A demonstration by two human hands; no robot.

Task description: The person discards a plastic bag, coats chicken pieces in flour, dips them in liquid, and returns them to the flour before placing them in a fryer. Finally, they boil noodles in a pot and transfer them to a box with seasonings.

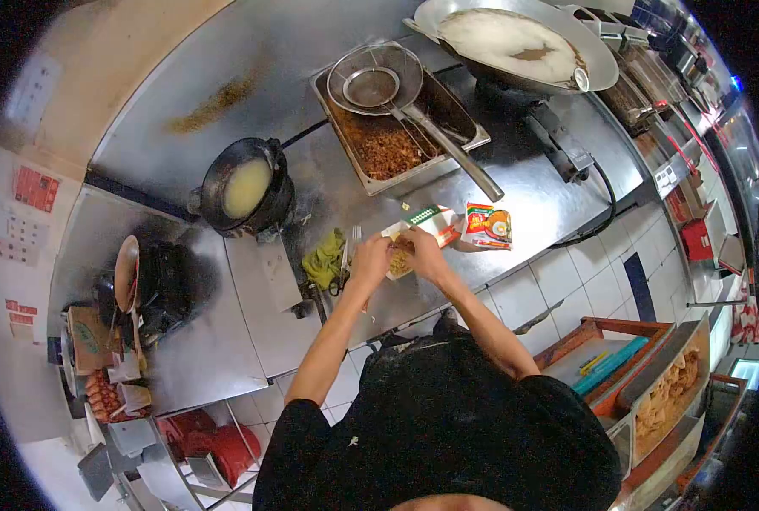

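My left hand [373,262] and my right hand [425,255] are close together over the steel counter, fingers closed on an open instant noodle packet [437,225]. Between them shows a pale yellow block of dry noodles [398,263], partly hidden by the fingers. Right of my right hand lies a second noodle packet [488,225], red, white and green with a fried egg picture. Left of my left hand are a fork [356,233], a pair of scissors [338,283] and a crumpled green cloth [324,262].
A steel tray [431,175] of brown crumbs holds strainers [375,78]. At the back right sits a large wok [597,72] of foamy liquid. A black pot [218,192] with pale liquid stands left. Wooden drawers [605,336] and a bin of fried pieces [671,387] are at right.
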